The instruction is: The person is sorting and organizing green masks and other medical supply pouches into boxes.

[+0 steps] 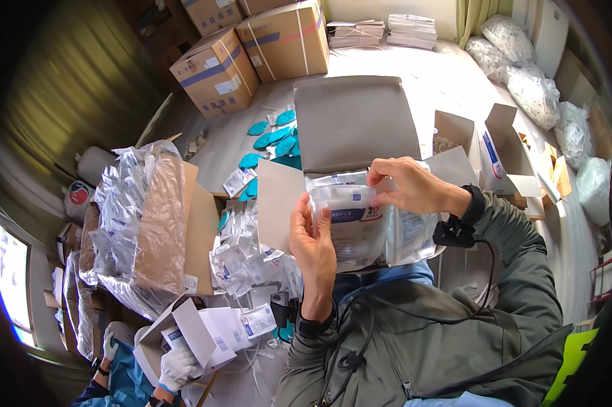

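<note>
My left hand (314,239) grips the left edge of a flat plastic packet (343,234) printed in blue and red, its thumb on the front. At the packet's upper right corner, my right hand (414,186) pinches with thumb and fingers. Below and around it is an open grey-white box (357,125), its flaps folded out and its large flap raised at the back. More packets (412,230) stand in this box, to the right of the held one and behind it.
Loose packets (235,254) and teal masks (279,139) lie to the left. Beyond them stands a plastic-lined carton (163,230) full of packets. At lower left, a co-worker's gloved hand (178,366) reaches into a white box (196,329). Sealed cartons (283,44) stand at the back.
</note>
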A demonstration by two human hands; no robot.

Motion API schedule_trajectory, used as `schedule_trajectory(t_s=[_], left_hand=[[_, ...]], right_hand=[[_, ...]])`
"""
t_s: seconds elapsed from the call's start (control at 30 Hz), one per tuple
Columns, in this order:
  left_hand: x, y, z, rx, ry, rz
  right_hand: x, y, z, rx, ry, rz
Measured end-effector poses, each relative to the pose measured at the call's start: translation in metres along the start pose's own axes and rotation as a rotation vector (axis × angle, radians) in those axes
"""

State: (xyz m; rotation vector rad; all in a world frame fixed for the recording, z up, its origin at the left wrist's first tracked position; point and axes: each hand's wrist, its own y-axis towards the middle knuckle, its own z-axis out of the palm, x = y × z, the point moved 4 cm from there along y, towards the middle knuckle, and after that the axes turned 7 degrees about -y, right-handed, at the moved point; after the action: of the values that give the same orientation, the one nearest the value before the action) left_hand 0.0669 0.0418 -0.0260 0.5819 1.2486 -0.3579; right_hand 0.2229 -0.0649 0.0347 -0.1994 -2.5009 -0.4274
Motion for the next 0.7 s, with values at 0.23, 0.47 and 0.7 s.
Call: schedule_trajectory(t_s=[0.23,0.47,0.7], left_hand=[[-0.026,-0.006,0.004,-0.151,0.132,0.185],[-0.033,-0.008,-0.001,-0.185,0.414,0.382],[-0.052,-0.013,0.025,0.013,0.288,0.190]], right_hand=[[0.013,-0.010,-0.017,-0.093,0.095,-0.050],[0.016,-0.011,-0.012,-0.309,-0.313,-0.283],[0.052,-0.014,-0.024,-0.213,-0.197,-0.376]])
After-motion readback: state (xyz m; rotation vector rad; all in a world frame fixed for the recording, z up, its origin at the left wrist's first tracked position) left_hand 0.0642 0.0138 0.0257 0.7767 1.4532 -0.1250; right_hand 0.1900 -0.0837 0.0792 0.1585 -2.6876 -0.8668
